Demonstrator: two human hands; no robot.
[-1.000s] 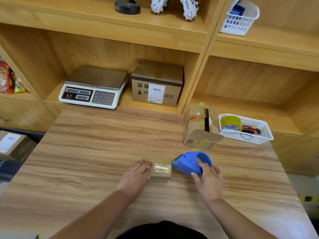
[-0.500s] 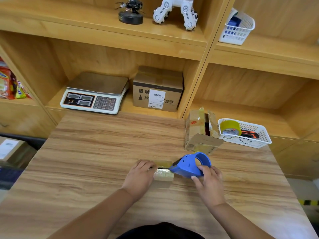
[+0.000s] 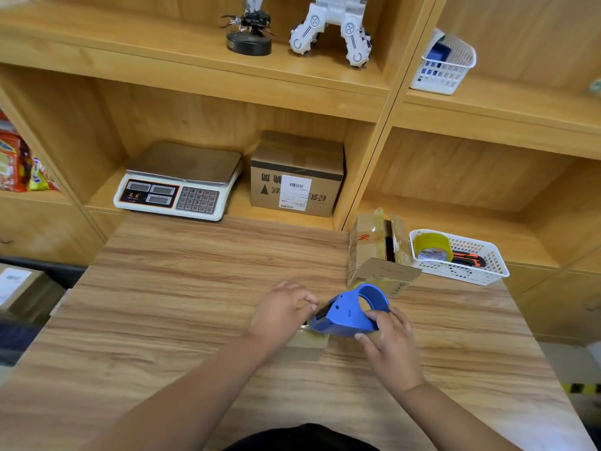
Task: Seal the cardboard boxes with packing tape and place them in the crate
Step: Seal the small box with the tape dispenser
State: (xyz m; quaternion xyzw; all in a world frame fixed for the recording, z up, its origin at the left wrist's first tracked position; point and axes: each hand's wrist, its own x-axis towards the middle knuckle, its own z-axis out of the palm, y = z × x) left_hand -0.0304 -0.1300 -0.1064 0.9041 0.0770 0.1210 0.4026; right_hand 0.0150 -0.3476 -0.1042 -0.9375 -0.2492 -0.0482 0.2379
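Note:
A small flat cardboard box (image 3: 307,345) lies on the wooden table (image 3: 182,288), mostly covered by my hands. My left hand (image 3: 279,312) rests on the box's left part, fingers curled over its far edge. My right hand (image 3: 388,341) grips a blue tape dispenser (image 3: 349,312) whose front end sits on the box's top right. A second cardboard box (image 3: 377,252) with open flaps stands at the table's far right.
A white basket (image 3: 487,268) holding a yellowish tape roll (image 3: 431,245) sits on the lower right shelf. A scale (image 3: 179,183) and a labelled cardboard box (image 3: 296,177) stand on the middle shelf. More boxes (image 3: 22,288) lie below the table's left side.
My right hand has drawn the dispenser leftward over the small box. My left hand has slid further onto the box, covering more of it.

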